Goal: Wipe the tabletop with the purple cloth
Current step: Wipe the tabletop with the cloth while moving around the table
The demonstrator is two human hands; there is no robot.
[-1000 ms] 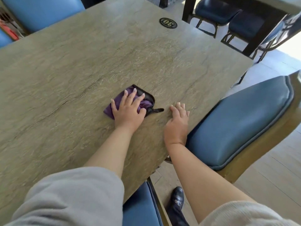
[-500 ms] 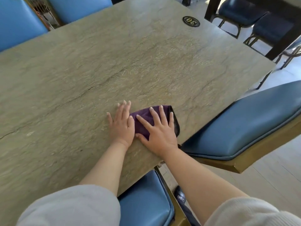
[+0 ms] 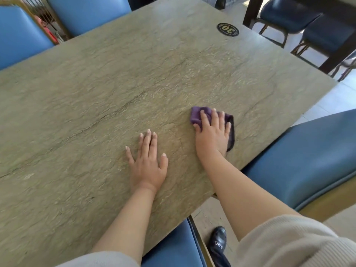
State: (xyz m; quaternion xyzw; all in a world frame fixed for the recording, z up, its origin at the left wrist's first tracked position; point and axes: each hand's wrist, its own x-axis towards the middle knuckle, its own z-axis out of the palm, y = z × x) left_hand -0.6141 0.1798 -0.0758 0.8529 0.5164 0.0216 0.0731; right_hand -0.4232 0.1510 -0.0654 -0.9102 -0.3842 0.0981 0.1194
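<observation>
Right hand (image 3: 212, 134) pressed flat on the purple cloth (image 3: 196, 114), fingers spread a little, palm down. Not gripping, just pushing down on top. Purple cloth bunched up under that hand, lying on the tabletop (image 3: 115, 83) near the right edge, with a dark trim (image 3: 232, 135) poking out on the far right side. Left hand (image 3: 147, 163) flat on the bare tabletop too, fingers spread wide, holding nothing, well apart from the cloth. Stone-look tabletop, green-brown with a long dark crack line across it. Round black tag (image 3: 227, 29) with the number 30 at the far corner. Blue padded chairs all around: one (image 3: 300, 160) just beside the right edge, one (image 3: 173, 247) tucked under the near edge. Black shiny shoe (image 3: 218, 238) down on the floor. Pale sleeves pushed up on both arms.
</observation>
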